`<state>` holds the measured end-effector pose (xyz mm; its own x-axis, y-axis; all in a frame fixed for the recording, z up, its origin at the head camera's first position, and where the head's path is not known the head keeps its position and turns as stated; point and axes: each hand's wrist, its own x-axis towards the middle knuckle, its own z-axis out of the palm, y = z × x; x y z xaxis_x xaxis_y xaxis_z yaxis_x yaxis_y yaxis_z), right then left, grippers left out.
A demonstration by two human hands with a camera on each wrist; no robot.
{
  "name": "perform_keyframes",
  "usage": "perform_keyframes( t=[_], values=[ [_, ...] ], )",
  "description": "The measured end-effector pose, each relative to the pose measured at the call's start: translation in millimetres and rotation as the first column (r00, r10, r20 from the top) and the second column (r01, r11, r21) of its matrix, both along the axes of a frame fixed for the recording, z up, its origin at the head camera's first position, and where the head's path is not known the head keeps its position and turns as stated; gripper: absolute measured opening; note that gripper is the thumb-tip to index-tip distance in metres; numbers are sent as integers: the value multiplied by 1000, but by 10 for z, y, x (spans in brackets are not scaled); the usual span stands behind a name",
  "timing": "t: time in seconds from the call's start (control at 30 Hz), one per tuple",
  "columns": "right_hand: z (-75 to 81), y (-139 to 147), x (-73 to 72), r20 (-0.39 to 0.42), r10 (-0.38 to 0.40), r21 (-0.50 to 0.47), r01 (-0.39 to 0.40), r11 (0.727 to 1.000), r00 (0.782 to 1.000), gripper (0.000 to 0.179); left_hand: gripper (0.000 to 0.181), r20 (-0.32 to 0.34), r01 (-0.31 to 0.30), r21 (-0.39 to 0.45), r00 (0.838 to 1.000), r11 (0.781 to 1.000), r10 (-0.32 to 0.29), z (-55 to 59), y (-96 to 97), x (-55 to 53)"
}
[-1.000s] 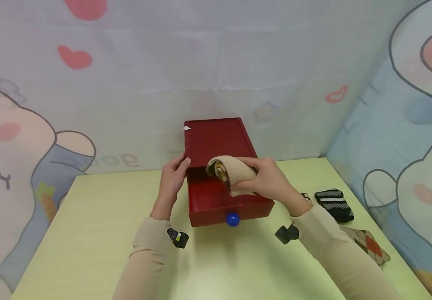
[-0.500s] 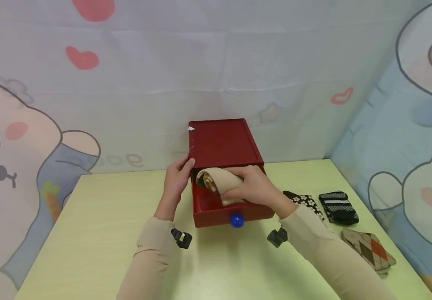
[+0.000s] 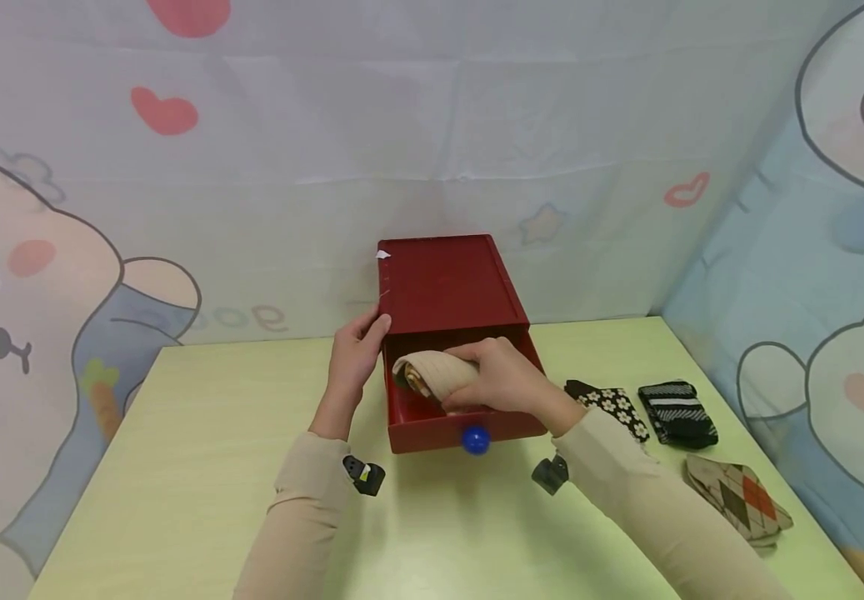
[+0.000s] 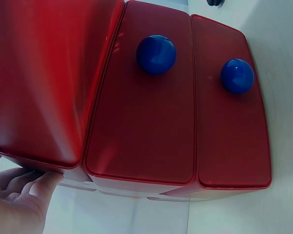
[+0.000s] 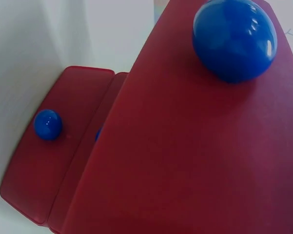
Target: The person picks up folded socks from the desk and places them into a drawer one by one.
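Note:
A red cabinet [image 3: 446, 279] with drawers stands at the back of the table, its top drawer [image 3: 427, 437] pulled out. My left hand [image 3: 355, 358] grips the cabinet's left front edge, thumb towards the top; in the left wrist view its fingers [image 4: 41, 187] bend against the side. My right hand [image 3: 506, 379] pinches a folded beige sock [image 3: 433, 371] with a brown and yellow patterned inside. It holds the sock down inside the open drawer, near its left part. In the right wrist view the drawer front [image 5: 185, 146] hides the hand and the sock.
Right of the cabinet lie folded socks: a black flowered one [image 3: 615, 408], a black and white striped one [image 3: 677, 414] and a beige argyle one [image 3: 739, 500]. A blue knob [image 3: 476, 440] sticks out from the open drawer. Two lower drawers [image 4: 141, 122] are closed.
My right hand has lowered the beige sock from above the drawer into it, shifting left relative to the cabinet. The left hand stays at the cabinet's edge.

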<state>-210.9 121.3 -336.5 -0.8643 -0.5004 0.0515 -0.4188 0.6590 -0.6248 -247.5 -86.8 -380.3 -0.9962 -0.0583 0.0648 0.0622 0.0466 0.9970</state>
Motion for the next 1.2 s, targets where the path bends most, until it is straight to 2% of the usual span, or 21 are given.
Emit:
perform_keyframes(
  t=[0.4,0.87,1.03,1.2],
  values=[
    [1,-66,15,13,71,107,-72,992,997,47,47,10,-6,-14,1000,1000,7,1,10,-25],
    [-1,-107,0,84,83,207,-99,973,993,52,47,10,-2,-19,1000,1000,2,1,6,-18],
    [-15,-97,-12,89,89,209,-106,972,992,55,47,9,1,-19,1000,1000,-1,-12,8,-23],
    [-37,-69,-25,42,70,183,-76,980,997,64,47,15,-4,-22,1000,1000,4,-14,0,-15]
  ],
)
